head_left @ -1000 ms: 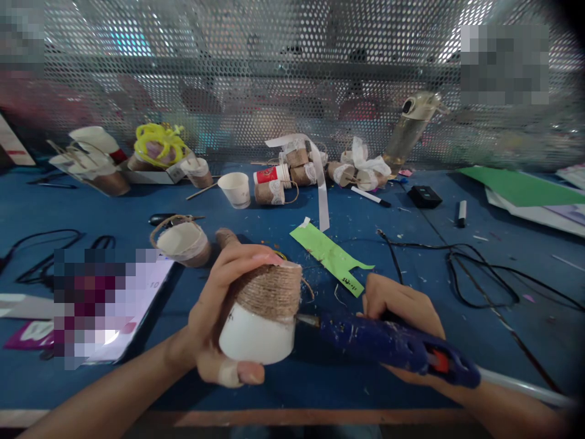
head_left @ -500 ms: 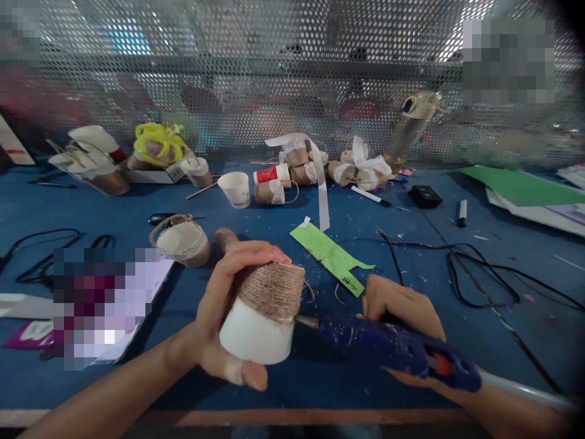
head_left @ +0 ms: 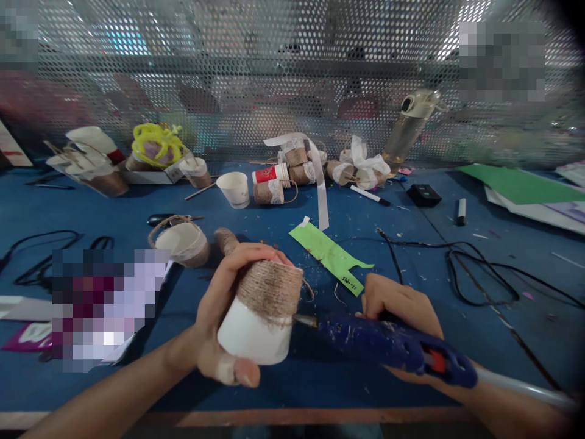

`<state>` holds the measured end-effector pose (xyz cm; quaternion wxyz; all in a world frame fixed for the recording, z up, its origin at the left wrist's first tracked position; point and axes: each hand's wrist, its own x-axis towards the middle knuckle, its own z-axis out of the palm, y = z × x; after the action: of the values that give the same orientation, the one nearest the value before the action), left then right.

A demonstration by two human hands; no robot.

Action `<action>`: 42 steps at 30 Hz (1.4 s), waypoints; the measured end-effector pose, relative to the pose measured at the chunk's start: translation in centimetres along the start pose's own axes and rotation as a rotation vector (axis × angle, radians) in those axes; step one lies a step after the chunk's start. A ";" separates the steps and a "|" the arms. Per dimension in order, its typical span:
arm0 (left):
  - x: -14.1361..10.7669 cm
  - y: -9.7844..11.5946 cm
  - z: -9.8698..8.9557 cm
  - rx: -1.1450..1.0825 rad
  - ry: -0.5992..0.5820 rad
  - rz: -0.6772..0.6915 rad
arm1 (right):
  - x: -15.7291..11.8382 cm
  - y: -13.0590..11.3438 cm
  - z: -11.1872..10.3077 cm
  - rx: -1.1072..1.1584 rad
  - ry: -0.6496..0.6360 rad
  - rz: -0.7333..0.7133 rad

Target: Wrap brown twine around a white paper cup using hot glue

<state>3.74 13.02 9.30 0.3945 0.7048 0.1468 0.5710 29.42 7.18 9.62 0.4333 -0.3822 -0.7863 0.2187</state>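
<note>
In my left hand (head_left: 217,323) is a white paper cup (head_left: 256,335), tilted, with brown jute twine (head_left: 269,289) wound round its upper half. A loose end of twine sticks out at the cup's right side. My right hand (head_left: 402,305) is closed round a blue hot glue gun (head_left: 375,341), its handle hidden. The metal nozzle (head_left: 305,320) points left and lies at the lower edge of the twine; whether it touches cannot be made out. A clear glue stick (head_left: 521,387) juts from the gun's rear. Behind my left fingers lies a roll of twine (head_left: 226,241).
Left of the cup stands a twine-handled cup (head_left: 183,244). Finished little buckets (head_left: 301,174), a plain paper cup (head_left: 234,189) and a clear bottle (head_left: 409,128) line the mesh wall. Green paper (head_left: 326,256) lies mid-table; a black cable (head_left: 470,274) loops at right.
The cup in my left hand has turned slightly, and the left thumb has shifted a little left. The glue gun has moved slightly left along with the cup.
</note>
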 end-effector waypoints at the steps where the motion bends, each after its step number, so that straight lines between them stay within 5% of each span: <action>1: 0.1 0.0 0.1 -0.004 0.008 0.004 | 0.0 0.0 -0.1 -0.002 -0.007 -0.003; 14: -0.2 0.3 0.4 -0.126 -0.095 -0.128 | -0.3 -0.1 0.6 -0.030 0.048 0.022; 42: -0.8 -0.3 0.5 -0.278 -0.010 -0.186 | -0.2 0.3 0.6 -0.039 0.050 0.002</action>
<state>4.04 12.49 8.51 0.5401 0.6295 0.1291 0.5435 29.13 7.24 9.01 0.4453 -0.3968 -0.7789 0.1941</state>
